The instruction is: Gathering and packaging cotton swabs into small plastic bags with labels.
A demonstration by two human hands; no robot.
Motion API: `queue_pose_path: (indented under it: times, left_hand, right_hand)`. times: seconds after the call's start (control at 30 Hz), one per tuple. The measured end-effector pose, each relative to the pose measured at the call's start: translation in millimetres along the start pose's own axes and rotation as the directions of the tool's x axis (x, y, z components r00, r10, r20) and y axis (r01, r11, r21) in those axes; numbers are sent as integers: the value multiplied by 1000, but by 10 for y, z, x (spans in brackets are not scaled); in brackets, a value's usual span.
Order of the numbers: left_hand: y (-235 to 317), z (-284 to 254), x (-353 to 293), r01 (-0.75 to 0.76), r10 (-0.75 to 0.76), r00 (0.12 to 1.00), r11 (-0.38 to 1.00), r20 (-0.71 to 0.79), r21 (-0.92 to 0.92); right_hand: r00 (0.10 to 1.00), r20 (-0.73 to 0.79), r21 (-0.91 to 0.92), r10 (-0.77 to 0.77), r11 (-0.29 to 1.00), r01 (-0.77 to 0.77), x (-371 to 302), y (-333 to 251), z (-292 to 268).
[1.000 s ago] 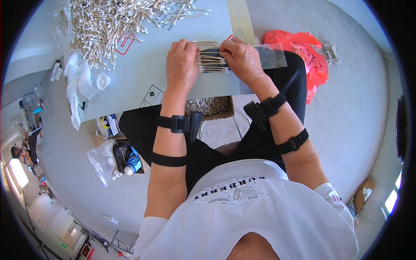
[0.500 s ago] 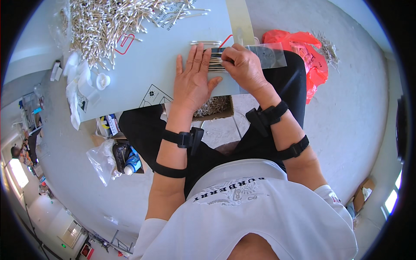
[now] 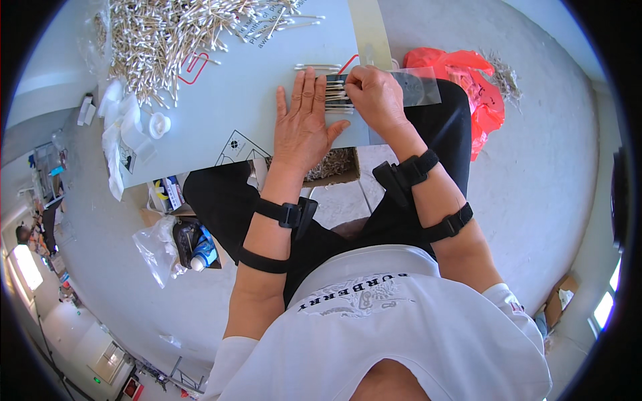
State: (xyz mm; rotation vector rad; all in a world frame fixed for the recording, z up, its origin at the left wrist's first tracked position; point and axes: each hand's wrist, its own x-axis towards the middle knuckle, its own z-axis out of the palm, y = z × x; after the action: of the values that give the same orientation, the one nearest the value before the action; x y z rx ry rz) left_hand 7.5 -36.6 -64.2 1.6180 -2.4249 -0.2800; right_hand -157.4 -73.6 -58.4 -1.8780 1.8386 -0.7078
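Note:
My left hand [image 3: 303, 120] lies flat on the light board, fingers stretched out, beside a row of cotton swabs [image 3: 336, 90] on a dark strip. Its fingers cover the left part of that row. Just right of the swabs, my right hand [image 3: 376, 97] is closed with its fingertips pinched at the row's end; what is in the pinch, if anything, is too small to make out. A clear plastic sleeve [image 3: 422, 90] sticks out past the right hand. Above the row, a few swabs [image 3: 317, 67] lie side by side on the board.
A large heap of loose cotton swabs [image 3: 167, 47] covers the upper left of the board [image 3: 221, 110]. A white tape roll [image 3: 159, 125] and crumpled plastic lie at its left edge. On the floor are a red plastic bag [image 3: 491, 107] and an open box [image 3: 334, 168] below the board.
My right hand has shifted slightly right, uncovering more swab tips. My left hand has slid a little to the right, still flat.

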Motion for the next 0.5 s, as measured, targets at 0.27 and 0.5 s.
queue_pose_path:
  times: [0.27,0.5]
  left_hand:
    - [8,2,-5,7,-8,1000,1000,-11,-30]
    - [27,24,-3,24,-24,1000,1000,2,-11]
  right_hand:
    - [996,86,213,20,976,-38,-23,25,-74]
    - [994,105,229,32,972,-56,-16,55,-70]
